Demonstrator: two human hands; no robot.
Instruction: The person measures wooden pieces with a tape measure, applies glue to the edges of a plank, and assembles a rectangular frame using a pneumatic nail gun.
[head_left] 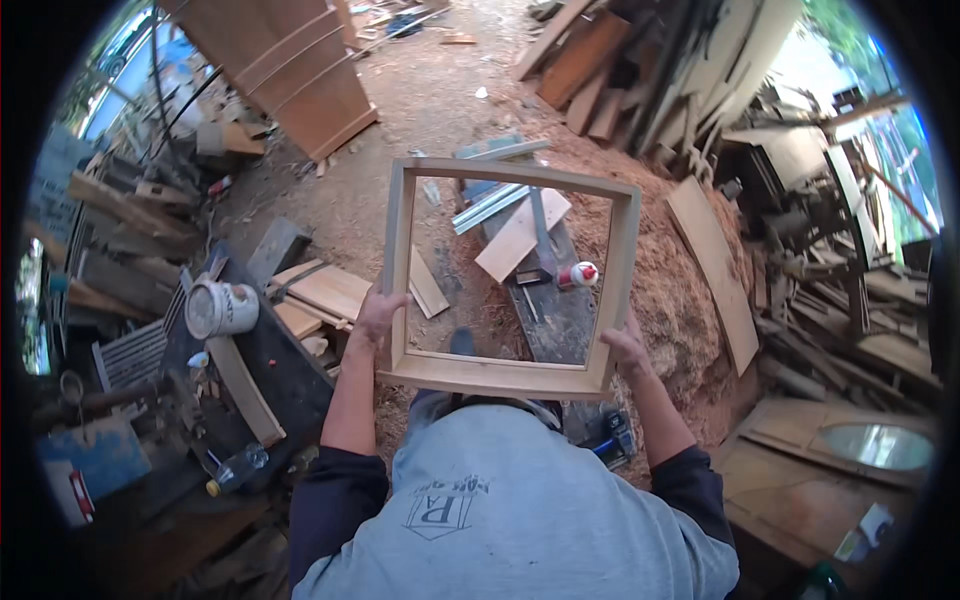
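Both hands, the left hand (375,318) and right hand (626,347), are gripping the wooden frame's (508,373) lower corners, holding it up out front, and a loose joint could be racking apart over the glue bottle (579,274) beyond them.

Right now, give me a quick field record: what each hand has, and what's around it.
left hand: grips left side of the wooden frame
right hand: grips frame's lower right corner
frame: square, open middle, held up in front of the body
seen through frame: boards, glue bottle with red cap
left of frame: white tub on dark bench
ground: sawdust pile, scrap wood
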